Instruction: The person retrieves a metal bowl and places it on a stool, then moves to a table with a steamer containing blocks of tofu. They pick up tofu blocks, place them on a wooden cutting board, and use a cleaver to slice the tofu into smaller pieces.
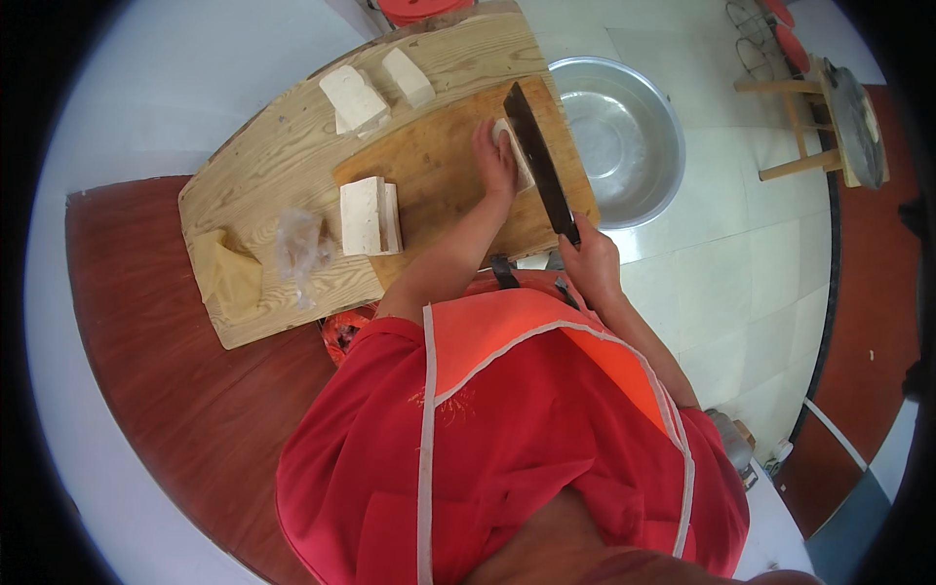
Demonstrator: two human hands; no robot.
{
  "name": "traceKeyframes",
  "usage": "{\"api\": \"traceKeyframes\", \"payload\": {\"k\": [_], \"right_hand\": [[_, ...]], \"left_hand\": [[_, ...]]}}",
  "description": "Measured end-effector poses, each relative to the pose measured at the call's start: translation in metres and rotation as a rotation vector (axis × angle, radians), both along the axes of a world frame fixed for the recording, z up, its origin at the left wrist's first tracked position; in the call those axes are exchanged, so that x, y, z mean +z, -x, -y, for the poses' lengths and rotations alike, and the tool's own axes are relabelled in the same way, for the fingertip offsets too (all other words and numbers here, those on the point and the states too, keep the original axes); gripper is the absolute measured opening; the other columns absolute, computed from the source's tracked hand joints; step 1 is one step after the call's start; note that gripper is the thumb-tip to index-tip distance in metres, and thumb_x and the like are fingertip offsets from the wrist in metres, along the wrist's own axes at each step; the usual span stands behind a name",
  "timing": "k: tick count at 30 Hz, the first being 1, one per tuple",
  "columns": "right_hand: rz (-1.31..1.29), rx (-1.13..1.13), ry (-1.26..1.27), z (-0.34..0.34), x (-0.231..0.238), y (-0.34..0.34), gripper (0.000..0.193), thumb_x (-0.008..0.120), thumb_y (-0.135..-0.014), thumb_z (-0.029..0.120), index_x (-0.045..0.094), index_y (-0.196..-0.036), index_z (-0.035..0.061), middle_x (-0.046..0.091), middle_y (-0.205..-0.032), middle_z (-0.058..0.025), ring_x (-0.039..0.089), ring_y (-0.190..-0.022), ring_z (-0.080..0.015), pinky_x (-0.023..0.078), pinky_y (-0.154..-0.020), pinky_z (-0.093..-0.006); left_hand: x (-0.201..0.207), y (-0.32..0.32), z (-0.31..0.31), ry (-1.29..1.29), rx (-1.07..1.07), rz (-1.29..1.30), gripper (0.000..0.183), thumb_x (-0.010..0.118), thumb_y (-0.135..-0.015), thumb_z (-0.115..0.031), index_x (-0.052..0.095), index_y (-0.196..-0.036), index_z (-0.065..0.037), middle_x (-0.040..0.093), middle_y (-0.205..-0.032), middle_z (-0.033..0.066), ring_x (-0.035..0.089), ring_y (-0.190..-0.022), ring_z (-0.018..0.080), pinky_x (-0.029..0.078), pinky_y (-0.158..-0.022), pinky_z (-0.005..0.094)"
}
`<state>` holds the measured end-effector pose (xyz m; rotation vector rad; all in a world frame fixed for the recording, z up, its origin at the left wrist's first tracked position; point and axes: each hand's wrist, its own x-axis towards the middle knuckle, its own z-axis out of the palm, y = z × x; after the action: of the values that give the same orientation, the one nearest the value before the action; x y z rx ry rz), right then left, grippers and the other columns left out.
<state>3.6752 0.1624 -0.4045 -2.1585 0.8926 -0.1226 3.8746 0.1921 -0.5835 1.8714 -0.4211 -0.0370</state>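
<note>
The right hand [590,261] is clamped around the handle of the dark-bladed knife [538,146], whose blade extends away from that hand and slightly to its left. The left hand [495,164] rests against a pale block [523,168]; whether its fingers pinch the block or only lie on it cannot be told from this angle. The block sits on the cutting board [429,141], just to the right of the left hand and directly beside the blade.

Handling: the block (apparently tofu, judging by its matte white faces) should be treated as soft, moist, moderately heavy for its bulk and easily torn. Support it with flat fingers along the broad side; avoid squeezing corners, which may crumble. A damp surface may slip. The knife is likely stiff and weighty; hold it by the handle only.

To the left of the left hand and nearer the body stands a pair of similar blocks [363,216]; loose slabs [353,96] lie farther forward on the tabletop [229,185].
</note>
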Motion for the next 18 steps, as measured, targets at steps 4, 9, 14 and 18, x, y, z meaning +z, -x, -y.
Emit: {"api": "traceKeyframes", "payload": {"k": [4, 9, 14, 18], "right_hand": [[0.014, 0.014, 0.054, -0.004, -0.005, 0.002, 0.032, 0.063, -0.084, 0.013, 0.061, -0.115, 0.0058, 0.065, -0.074, -0.0187, 0.064, -0.069, -0.038, 0.049, -0.06, -0.0453], [-0.01, 0.016, 0.055, -0.01, -0.004, 0.002, 0.034, 0.062, -0.083, 0.013, 0.06, -0.117, 0.0074, 0.066, -0.078, -0.0189, 0.064, -0.071, -0.0382, 0.05, -0.062, -0.0465], [-0.045, 0.015, 0.055, -0.015, -0.001, 0.002, 0.038, 0.06, -0.083, 0.013, 0.059, -0.121, 0.0087, 0.067, -0.087, -0.0169, 0.065, -0.075, -0.0376, 0.052, -0.066, -0.0475], [-0.044, 0.009, 0.064, -0.018, 0.0, 0.002, 0.039, 0.059, -0.082, 0.012, 0.059, -0.121, 0.0089, 0.067, -0.091, -0.0153, 0.065, -0.075, -0.0366, 0.052, -0.065, -0.0466]], "left_hand": [[-0.005, -0.003, 0.001, 0.003, -0.001, 0.027, 0.036, 0.053, -0.095, -0.014, 0.05, -0.129, -0.001, 0.046, -0.134, 0.0216, 0.041, -0.128, 0.0374, 0.032, -0.108, 0.0424], [0.0, -0.002, 0.002, -0.005, -0.004, 0.043, 0.035, 0.051, -0.096, -0.013, 0.049, -0.128, -0.001, 0.047, -0.132, 0.0213, 0.042, -0.127, 0.0372, 0.032, -0.108, 0.0416], [-0.002, -0.001, 0.001, 0.022, -0.018, 0.008, 0.033, 0.05, -0.097, -0.012, 0.05, -0.128, 0.0, 0.048, -0.131, 0.0208, 0.044, -0.125, 0.0362, 0.033, -0.107, 0.0406], [-0.017, -0.007, -0.001, 0.103, -0.045, -0.125, 0.032, 0.049, -0.097, -0.012, 0.05, -0.127, 0.0, 0.05, -0.129, 0.02, 0.045, -0.123, 0.035, 0.034, -0.106, 0.0406]]}}
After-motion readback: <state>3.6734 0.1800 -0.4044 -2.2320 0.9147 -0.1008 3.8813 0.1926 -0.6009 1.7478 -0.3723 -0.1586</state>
